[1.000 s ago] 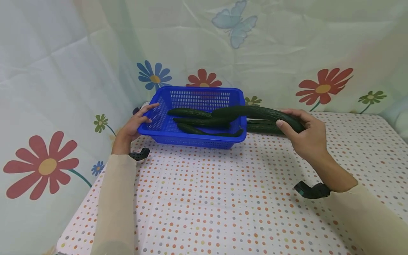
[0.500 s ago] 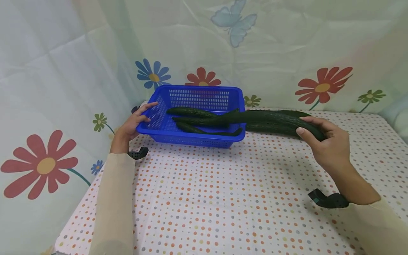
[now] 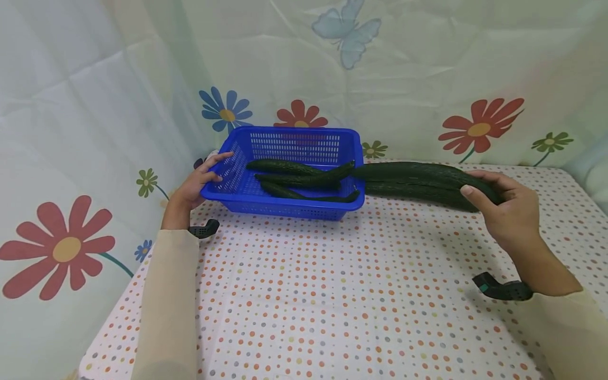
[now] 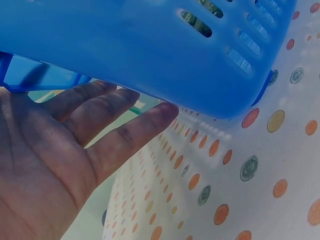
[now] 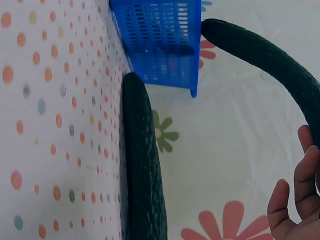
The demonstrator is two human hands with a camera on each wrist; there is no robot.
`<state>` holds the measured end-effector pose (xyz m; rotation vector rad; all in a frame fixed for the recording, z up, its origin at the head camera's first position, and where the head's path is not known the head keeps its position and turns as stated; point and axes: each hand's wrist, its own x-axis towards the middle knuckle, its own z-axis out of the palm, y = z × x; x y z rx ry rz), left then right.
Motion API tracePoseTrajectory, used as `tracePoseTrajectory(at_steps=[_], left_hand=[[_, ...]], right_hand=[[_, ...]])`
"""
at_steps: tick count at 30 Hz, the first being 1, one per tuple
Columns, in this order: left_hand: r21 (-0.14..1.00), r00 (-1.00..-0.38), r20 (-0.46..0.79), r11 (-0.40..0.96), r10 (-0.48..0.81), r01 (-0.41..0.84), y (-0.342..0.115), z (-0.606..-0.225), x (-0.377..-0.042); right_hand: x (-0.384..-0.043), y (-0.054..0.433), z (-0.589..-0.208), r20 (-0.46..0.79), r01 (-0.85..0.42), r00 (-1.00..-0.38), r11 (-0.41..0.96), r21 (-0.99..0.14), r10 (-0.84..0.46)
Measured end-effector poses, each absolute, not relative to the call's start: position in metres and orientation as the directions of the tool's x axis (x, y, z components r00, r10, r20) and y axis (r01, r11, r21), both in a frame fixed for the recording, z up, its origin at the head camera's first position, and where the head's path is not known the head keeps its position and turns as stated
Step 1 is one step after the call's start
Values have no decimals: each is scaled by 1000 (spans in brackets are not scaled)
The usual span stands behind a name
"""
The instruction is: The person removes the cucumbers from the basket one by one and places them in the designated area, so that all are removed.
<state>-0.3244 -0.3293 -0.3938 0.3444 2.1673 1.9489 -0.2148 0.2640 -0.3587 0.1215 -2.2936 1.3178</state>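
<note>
My right hand [image 3: 515, 211] grips a long dark green cucumber [image 3: 418, 171] by its right end, thumb on the near side. Its far tip points left at the right rim of the blue plastic basket [image 3: 285, 208]. In the right wrist view the held cucumber [image 5: 270, 55] curves above the table. Below it, another cucumber [image 5: 142, 165] lies on the tablecloth beside the basket. My left hand [image 3: 192, 187] holds the basket's left rim, with index finger and thumb over it; in the left wrist view the other fingers [image 4: 125, 140] extend under its outer side. Several cucumbers [image 3: 304, 181] lie inside the basket.
A white tablecloth with coloured dots [image 3: 304, 295] covers the table. Behind it hangs a pale curtain [image 3: 408, 79] printed with flowers and a butterfly, and it also runs down the left side. A black wrist camera mount [image 3: 503, 289] sits on my right wrist.
My right hand has moved right with the cucumber, whose tip has passed from over the basket's inside back to its right rim. My left hand has stayed on the basket.
</note>
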Motion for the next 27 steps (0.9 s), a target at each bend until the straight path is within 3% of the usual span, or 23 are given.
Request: tracePoseTrajectory(at_steps=[27], left_hand=[[995,-955,-9,98,295,21,-330,-394,-324]], right_hand=[[-229,307,-372,361,-230,-921,542,-808,147]])
